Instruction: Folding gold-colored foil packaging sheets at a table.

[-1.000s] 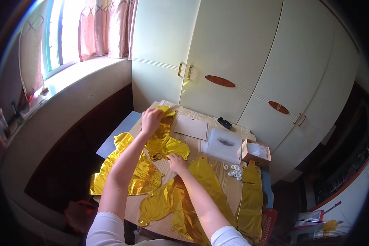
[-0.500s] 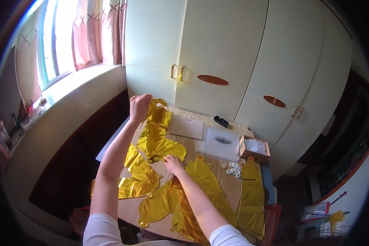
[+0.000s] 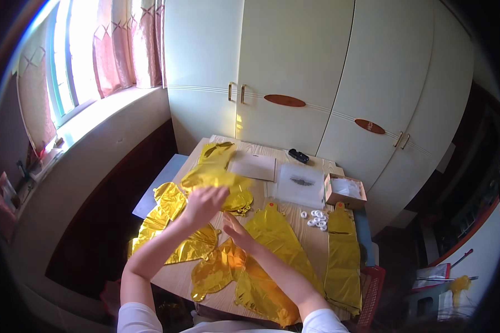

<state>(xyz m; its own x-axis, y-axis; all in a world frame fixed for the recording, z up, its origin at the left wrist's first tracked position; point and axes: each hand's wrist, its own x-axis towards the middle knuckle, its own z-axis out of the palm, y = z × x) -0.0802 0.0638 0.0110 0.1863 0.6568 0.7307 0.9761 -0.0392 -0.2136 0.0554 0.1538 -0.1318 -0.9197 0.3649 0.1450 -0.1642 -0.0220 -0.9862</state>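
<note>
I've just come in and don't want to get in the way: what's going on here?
A person is working over a pale wood-grain table. Their bare left hand, blurred, is at a shiny gold foil piece toward the far left; its grip is unclear. The bare right hand is close by, nearer the person, its contact unclear too. More flat gold foil pieces lie around them. Small white rings sit loosely grouped near an open cardboard box.
</note>
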